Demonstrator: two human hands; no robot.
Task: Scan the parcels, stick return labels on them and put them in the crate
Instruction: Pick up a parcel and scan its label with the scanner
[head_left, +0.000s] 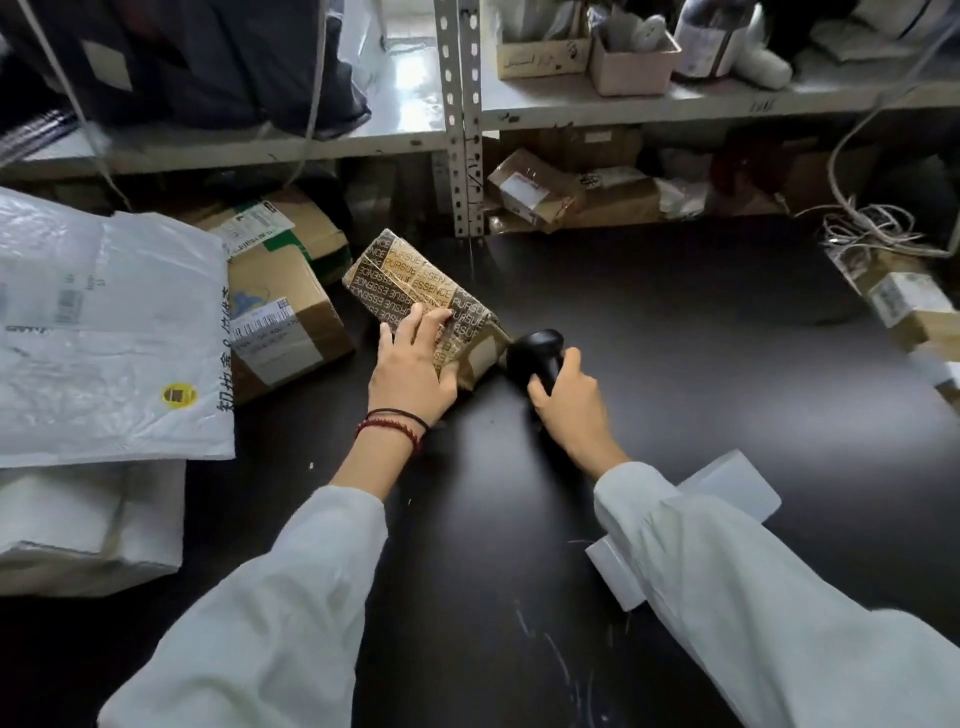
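A brown parcel (410, 283) printed with "PURSUE ESSENCE" lies on the black table (649, 338), tilted up on one side. My left hand (413, 371) grips its near end, fingers spread over the top. My right hand (569, 402) holds a black barcode scanner (535, 353), whose head sits right beside the parcel's pale label on the near right face. A roll of white labels (727, 491) lies on the table under my right forearm, partly hidden by the sleeve. No crate is in view.
Cardboard parcels (280, 322) and large white plastic mailers (104, 338) are stacked at the left. More boxes (904, 301) and tangled cables (872, 228) sit at the right edge. A metal shelf upright (465, 156) stands behind the parcel, with boxes on and under the shelves.
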